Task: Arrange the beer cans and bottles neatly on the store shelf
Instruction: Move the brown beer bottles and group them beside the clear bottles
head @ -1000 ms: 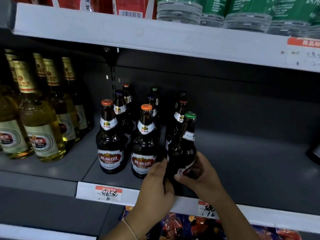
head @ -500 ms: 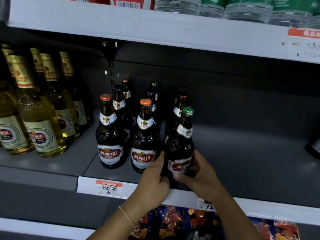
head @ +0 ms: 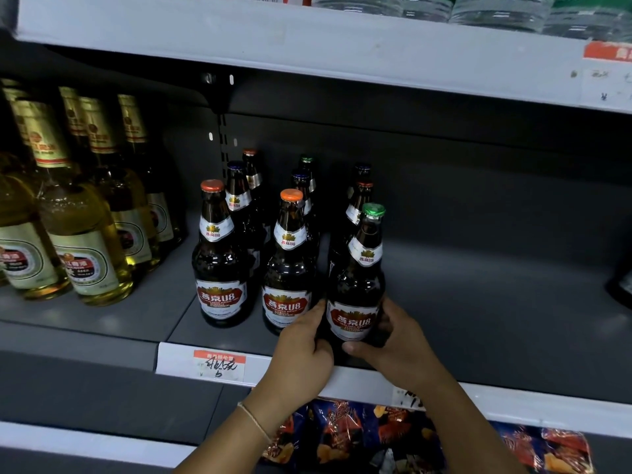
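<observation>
Clamping the green-capped bottle [head: 359,289] low between left hand [head: 304,350] and right hand [head: 396,340] — label facing out, upright, probably squaring it beside the front row [head: 253,268] at the shelf [head: 496,302] edge.

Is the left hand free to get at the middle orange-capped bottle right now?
Probably not at once: the left hand and right hand both clasp the green-capped bottle. Once it lets go, the orange-capped bottle stands just beside, unblocked.

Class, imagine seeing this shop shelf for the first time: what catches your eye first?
Two hands, left hand and right hand, clasp a dark brown glass beer bottle with a green cap at the shelf's front edge. Left of it stand two orange-capped brown bottles, then pale golden bottles at far left.
</observation>
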Demonstrator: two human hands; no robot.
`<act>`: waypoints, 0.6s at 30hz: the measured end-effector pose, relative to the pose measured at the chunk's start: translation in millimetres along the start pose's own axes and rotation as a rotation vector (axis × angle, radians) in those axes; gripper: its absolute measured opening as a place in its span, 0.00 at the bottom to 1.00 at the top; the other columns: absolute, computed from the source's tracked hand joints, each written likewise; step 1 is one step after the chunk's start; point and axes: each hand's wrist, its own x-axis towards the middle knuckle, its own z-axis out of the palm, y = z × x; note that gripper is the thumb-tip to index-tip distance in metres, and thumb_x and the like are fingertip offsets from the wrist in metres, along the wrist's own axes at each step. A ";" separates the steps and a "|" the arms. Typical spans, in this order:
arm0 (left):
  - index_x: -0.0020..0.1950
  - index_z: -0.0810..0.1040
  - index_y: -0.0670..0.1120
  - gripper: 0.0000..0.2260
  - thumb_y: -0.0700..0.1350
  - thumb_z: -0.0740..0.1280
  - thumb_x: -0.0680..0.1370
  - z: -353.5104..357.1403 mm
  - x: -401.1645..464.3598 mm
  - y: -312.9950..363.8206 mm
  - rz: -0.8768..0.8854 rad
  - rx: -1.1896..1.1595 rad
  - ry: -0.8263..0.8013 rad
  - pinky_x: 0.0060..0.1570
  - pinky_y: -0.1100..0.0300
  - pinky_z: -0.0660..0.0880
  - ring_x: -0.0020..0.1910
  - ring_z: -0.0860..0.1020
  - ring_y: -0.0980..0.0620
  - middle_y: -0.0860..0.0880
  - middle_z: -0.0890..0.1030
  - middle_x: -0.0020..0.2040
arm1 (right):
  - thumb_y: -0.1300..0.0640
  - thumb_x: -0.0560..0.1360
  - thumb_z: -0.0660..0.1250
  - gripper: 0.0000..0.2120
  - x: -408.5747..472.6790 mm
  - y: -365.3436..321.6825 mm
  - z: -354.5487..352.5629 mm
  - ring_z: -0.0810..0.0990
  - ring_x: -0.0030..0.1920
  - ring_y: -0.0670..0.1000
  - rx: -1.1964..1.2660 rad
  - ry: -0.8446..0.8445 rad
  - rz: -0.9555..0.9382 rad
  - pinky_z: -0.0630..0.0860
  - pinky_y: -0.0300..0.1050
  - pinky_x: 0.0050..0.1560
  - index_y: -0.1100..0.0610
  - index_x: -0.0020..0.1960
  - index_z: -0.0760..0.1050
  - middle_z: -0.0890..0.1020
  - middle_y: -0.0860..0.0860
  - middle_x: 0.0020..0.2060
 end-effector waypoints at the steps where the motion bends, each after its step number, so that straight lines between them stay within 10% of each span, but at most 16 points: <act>1: 0.75 0.64 0.51 0.32 0.39 0.55 0.69 0.2 0.0 -0.6 -0.005 -0.002 0.002 0.72 0.53 0.63 0.71 0.66 0.59 0.53 0.70 0.71 | 0.57 0.64 0.82 0.33 -0.2 0.3 -1.0 0.78 0.55 0.33 0.002 0.003 0.000 0.74 0.30 0.54 0.34 0.59 0.70 0.81 0.35 0.54; 18: 0.75 0.63 0.46 0.31 0.41 0.56 0.70 7.3 -1.0 -7.2 0.050 0.100 0.075 0.71 0.53 0.65 0.72 0.66 0.56 0.51 0.70 0.71 | 0.58 0.67 0.80 0.32 -1.5 0.5 1.7 0.77 0.55 0.30 0.026 0.029 0.009 0.71 0.22 0.51 0.37 0.63 0.70 0.80 0.29 0.52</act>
